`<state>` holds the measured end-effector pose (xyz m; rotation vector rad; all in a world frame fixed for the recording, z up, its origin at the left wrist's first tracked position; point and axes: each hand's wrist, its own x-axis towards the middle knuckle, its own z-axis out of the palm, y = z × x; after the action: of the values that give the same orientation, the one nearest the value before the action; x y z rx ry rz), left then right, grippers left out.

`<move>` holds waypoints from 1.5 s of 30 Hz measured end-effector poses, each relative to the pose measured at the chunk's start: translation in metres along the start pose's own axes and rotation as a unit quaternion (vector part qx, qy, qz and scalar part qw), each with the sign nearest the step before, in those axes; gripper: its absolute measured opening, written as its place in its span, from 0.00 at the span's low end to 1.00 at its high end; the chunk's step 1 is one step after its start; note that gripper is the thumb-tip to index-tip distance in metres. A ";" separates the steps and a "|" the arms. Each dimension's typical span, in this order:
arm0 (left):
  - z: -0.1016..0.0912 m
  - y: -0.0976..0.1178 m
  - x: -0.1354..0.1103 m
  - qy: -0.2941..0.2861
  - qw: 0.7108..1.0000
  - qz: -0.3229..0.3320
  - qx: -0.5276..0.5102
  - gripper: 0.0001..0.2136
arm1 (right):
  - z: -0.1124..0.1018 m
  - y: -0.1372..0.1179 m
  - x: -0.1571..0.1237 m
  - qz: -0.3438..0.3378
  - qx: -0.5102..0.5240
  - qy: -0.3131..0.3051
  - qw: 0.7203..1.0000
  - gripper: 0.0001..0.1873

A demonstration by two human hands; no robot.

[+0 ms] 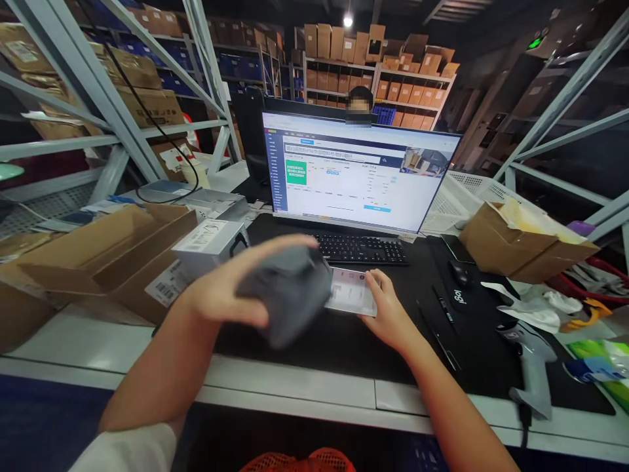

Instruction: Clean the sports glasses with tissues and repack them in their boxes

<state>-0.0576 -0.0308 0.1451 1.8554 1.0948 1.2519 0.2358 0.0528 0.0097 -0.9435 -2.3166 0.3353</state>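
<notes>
while the left hand (221, 288) clasps a dark item (292, 298), centre of frame, the right hand (388, 311) grips a box (350, 294)

Head-worn view from close above the table (304, 387), facing forward and down past left hand (222, 287) and right hand (386, 307) toward a monitor (339, 190) and distant shelves (344, 64)
</notes>
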 end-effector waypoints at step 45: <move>0.079 -0.082 0.015 -0.280 0.933 0.157 0.164 0.38 | -0.044 -0.035 -0.055 0.315 0.198 -0.187 0.909 0.13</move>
<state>-0.0035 0.0151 0.0548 2.5095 0.7348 0.6315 0.2744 -0.0106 0.0353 -1.4871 -2.0603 1.2997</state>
